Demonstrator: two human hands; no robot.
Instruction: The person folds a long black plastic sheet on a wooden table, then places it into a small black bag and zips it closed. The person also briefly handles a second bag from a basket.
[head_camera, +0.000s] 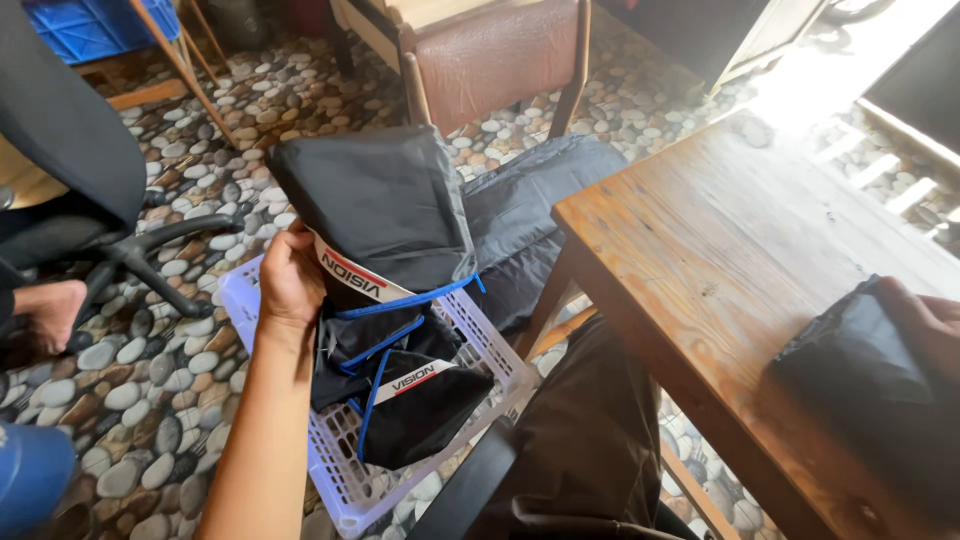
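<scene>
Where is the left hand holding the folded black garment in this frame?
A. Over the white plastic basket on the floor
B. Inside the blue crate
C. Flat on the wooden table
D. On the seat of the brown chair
A: the left hand grips the folded black garment just above the white plastic basket, which already holds other black garments.

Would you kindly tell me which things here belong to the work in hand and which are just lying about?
In use:
- left hand holding folded black garment
- white basket of black garments
- right hand on black garment, wooden table

Lying about:
- brown chair
- blue crate
- office chair base
</scene>
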